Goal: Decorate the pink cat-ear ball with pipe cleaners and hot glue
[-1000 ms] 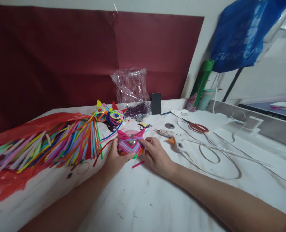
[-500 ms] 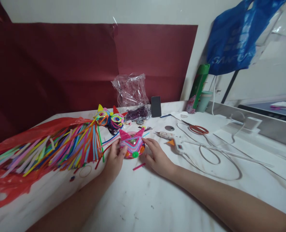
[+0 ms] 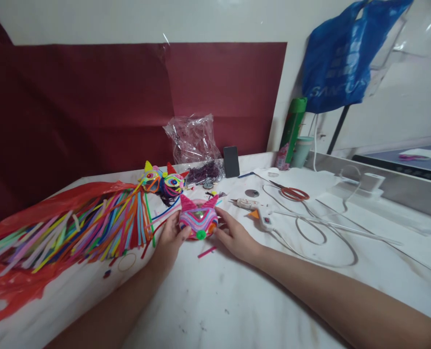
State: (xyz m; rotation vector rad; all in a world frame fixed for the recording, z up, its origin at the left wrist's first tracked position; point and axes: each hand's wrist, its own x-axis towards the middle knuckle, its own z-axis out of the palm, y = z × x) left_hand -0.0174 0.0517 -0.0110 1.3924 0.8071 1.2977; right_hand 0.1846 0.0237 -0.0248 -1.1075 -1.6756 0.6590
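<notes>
A small round pipe-cleaner head (image 3: 198, 220) with pink ears and a green nose stands on the white table (image 3: 218, 300), facing me. My left hand (image 3: 170, 238) grips its left side, thumb on the front. My right hand (image 3: 234, 236) holds its right side with the fingertips. A short pink pipe-cleaner piece (image 3: 207, 252) lies just in front. A finished pipe-cleaner head (image 3: 163, 181) with big eyes sits behind it.
A spread of coloured pipe cleaners (image 3: 80, 228) lies on red plastic at the left. A glue gun (image 3: 261, 216) with its white cord, red-handled scissors (image 3: 291, 193), a clear plastic bag (image 3: 195, 138) and a dark phone (image 3: 231, 161) lie beyond. A blue bag (image 3: 341, 53) hangs at the right.
The pink-eared head has been turned and tilted between both hands, so its green nose now faces me. Both hands stay on it. The view shifted slightly.
</notes>
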